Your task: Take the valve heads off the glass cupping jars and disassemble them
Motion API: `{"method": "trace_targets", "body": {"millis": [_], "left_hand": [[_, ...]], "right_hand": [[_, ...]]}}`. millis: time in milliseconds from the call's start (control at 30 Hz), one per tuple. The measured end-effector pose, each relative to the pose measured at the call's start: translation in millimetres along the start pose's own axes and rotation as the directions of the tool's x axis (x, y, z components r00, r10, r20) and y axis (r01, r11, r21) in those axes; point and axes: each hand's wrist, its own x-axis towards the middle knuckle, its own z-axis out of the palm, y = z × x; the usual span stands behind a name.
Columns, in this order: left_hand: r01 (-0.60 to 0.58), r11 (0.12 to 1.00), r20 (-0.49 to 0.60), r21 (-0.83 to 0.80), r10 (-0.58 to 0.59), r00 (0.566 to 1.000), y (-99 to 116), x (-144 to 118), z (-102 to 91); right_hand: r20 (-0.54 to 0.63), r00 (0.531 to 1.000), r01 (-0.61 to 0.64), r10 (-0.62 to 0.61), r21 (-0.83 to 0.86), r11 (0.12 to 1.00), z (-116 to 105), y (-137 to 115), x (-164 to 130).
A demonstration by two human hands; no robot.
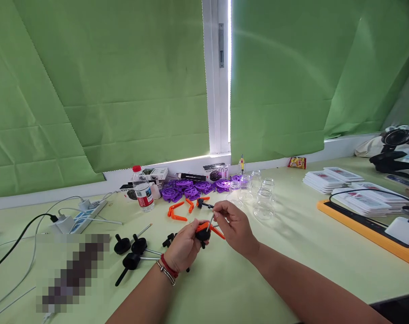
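L hand (183, 246) clamps the black knob w/ orange piece (204, 230), R hand (232, 225) pinches a thin metal pin (210, 222) — slight misaligning and it'd prob slip off toward the glass jars (263, 202).

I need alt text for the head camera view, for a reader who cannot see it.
Two bare hands above a pale green table: the left hand holds a black knob with an orange plastic piece, and the right hand pinches a thin metal rod into it.

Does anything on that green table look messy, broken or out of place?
Nothing looks broken or spilled. The orange clips lie loose at odd angles beyond the hands, and a snack packet sits alone by the wall.
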Motion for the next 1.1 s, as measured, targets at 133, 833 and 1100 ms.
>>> {"method": "trace_targets", "body": {"millis": [133,833,1100], "left_hand": [[0.049,0.998,0.078,0.047,-0.053,0.996,-5.0,-2.6,4.0],[0.180,0.979,0.101,0.092,-0.189,0.977,-9.4,-2.7,1.5],[0.249,0.965,0.125,0.077,-0.257,0.958,-2.8,-6.5,-0.7]], "right_hand": [[-0.008,1.000,0.003,-0.003,-0.010,1.000,5.5,2.8,-1.1],[0.184,0.946,-0.272,0.266,0.010,0.962,4.4,6.0,-1.0],[0.145,0.865,-0.498,0.481,0.116,0.859,3.5,13.9,4.5]]}}
